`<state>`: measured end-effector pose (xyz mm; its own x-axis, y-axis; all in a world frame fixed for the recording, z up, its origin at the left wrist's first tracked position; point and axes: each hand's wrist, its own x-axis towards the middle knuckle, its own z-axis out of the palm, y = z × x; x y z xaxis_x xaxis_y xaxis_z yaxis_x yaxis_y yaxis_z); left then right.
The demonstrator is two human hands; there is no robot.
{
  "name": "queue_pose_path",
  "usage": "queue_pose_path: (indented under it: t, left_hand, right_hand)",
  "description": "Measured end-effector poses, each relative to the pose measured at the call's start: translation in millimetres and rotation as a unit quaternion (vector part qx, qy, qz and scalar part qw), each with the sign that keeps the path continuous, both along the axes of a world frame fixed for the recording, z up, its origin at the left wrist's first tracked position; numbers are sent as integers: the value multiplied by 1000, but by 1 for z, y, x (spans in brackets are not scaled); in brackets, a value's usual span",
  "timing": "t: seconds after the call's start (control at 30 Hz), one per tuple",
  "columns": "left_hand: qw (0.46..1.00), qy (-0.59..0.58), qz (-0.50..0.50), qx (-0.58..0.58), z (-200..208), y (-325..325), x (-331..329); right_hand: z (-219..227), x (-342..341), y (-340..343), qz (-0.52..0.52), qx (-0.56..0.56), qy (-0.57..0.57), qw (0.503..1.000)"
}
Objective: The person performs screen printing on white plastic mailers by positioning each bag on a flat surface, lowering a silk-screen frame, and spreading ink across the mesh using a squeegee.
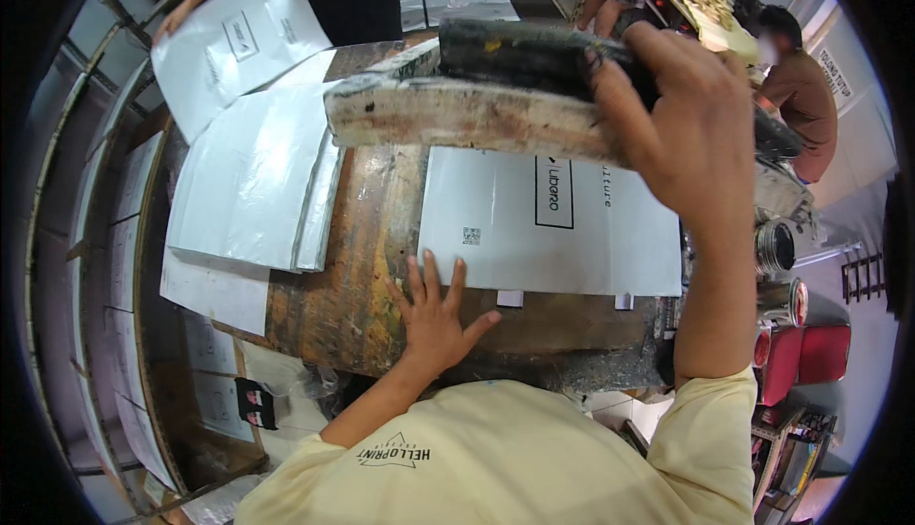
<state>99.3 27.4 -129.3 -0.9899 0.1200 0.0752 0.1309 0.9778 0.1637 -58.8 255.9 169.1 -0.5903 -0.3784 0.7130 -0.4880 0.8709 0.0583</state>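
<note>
1. Writing, main item: one white sheet, carrying black print; a thin printed box is enclosing sideways lettering and a small mark, a second sideways line is running to its right, and a square code is sitting near the left edge.
2. Writing, elsewhere: a yellow shirt is showing a dark chest logo; a wall sign at the right is displaying dark capitals.
3. Position: the white sheet is lying on the stained wooden table, ahead and to the right of the left hand, whose fingertips are meeting its near left corner. It is stretching below and in front of the right hand.
4. Appearance: the white sheet is lying flat and looking smooth, slightly glossy; two small white tabs are showing at its near edge.
5. Left hand: spreading wide, palm down, thumb pointing right.
6. Right hand: closing around a black bar above a pale, smeared wooden frame; from where I am standing, I cannot tell whether it is gripping the frame too.
7. Adjacent: a white stack is resting on the table's left; beyond it, a co-worker in black is holding another printed sheet.
</note>
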Motion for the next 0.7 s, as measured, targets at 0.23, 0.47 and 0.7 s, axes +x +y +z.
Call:
queue_pose_path:
  t: [0.23, 0.47, 0.7]
  left_hand:
    - [994, -15, -16, 103, 31, 13, -22]
    - [934, 186, -17, 306, 105, 21, -104]
    - [874, 161, 138, 437, 80, -49, -83]
  right_hand:
    - [23, -20, 3, -14, 10, -14, 1000]
    - [47, -45, 10, 23, -56, -107, 992]
    - [41, -44, 3, 14, -61, -57, 996]
